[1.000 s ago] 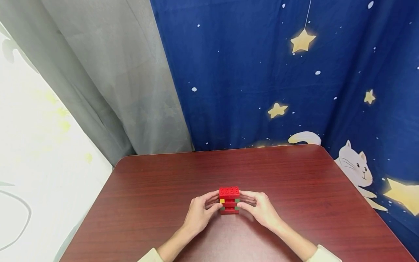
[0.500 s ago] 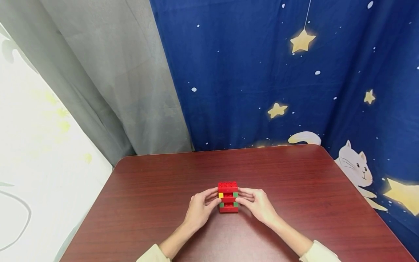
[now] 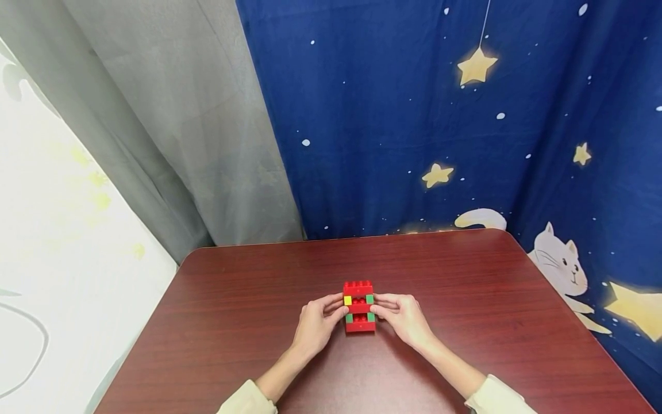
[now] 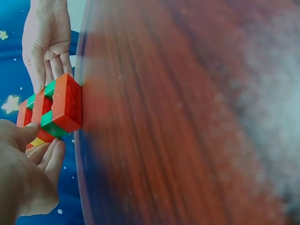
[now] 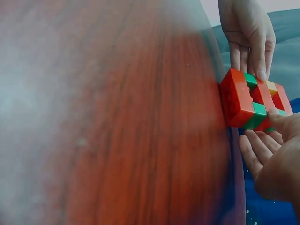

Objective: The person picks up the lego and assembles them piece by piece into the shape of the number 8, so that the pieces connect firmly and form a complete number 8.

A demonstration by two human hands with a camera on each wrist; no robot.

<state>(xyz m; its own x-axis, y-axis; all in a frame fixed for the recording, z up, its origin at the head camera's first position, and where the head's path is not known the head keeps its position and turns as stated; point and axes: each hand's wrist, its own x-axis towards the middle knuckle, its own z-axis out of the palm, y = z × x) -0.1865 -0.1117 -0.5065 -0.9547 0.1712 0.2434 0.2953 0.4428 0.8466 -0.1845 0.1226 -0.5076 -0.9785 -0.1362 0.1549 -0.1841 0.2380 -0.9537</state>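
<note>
A small stack of toy building bricks (image 3: 359, 308) is between my hands near the middle of the table. It has three red layers, with small green bricks (image 3: 369, 299) and one yellow brick (image 3: 347, 300) at the ends between them, leaving open gaps. My left hand (image 3: 314, 328) grips its left side, thumb in front and fingers behind. On the right side, my right hand (image 3: 407, 321) holds it the same way. Both wrist views show the stack's underside (image 4: 72, 103) (image 5: 230, 101), apparently raised off the table. Fingertips behind the bricks are partly hidden in the head view.
The dark red wooden table (image 3: 248, 287) has rounded far corners. Behind it hang a grey curtain (image 3: 207, 144) and a blue curtain (image 3: 383, 115) with stars and a cat. A white patterned cloth (image 3: 67, 241) is at the left.
Both hands have moved the brick stack slightly away from me and a little left. The stack appears lifted and tilted, showing more of its front gaps. Both grips stay the same.
</note>
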